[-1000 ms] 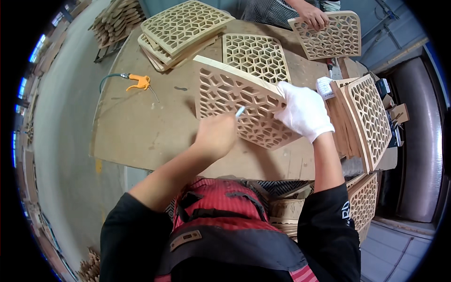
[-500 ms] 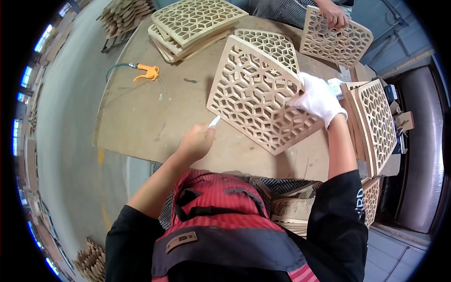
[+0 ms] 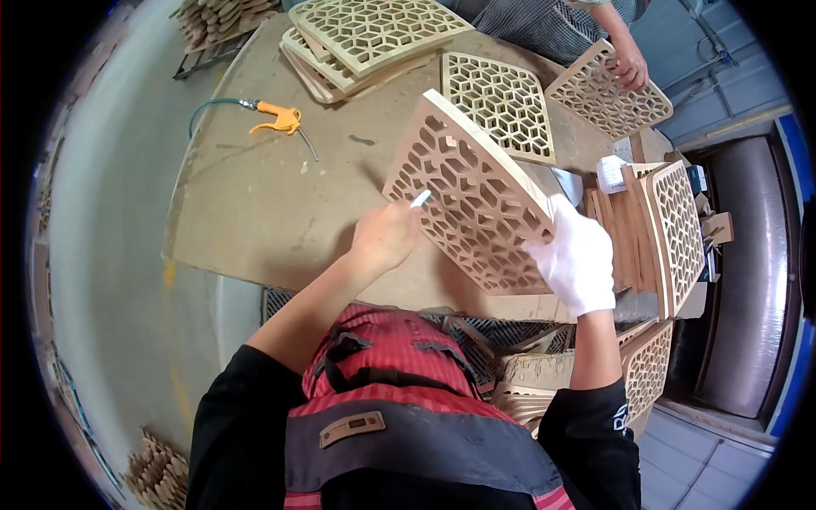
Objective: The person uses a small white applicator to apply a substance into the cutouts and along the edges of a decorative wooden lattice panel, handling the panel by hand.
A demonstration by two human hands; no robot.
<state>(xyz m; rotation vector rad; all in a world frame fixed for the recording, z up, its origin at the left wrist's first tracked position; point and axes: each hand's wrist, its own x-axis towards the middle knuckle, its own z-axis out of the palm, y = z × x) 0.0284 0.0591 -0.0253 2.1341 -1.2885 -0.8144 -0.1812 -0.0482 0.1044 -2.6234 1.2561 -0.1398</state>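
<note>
My right hand [image 3: 578, 259], in a white glove, is closed on the right side of a pale wooden lattice panel [image 3: 472, 204] with geometric cut-outs. The panel is held tilted above the table, its thick top edge facing me. Bare and closed, my left hand [image 3: 387, 236] is at the panel's left lower edge. A small white pointed piece [image 3: 421, 198] sticks out from its thumb side; what exactly it is cannot be made out. Behind the held panel, another lattice panel [image 3: 501, 106] lies flat on the table [image 3: 255, 204].
An orange air blow gun [image 3: 279, 117] with a green hose lies at the left. Stacked lattice panels [image 3: 374, 38] stand at the back, more [image 3: 680, 234] lean at the right. Across the table a co-worker's hand [image 3: 629, 64] holds another panel [image 3: 608, 98].
The panel in my right hand has tipped more upright, showing its edge. My left hand has moved up and right to it. The co-worker's panel has tilted lower.
</note>
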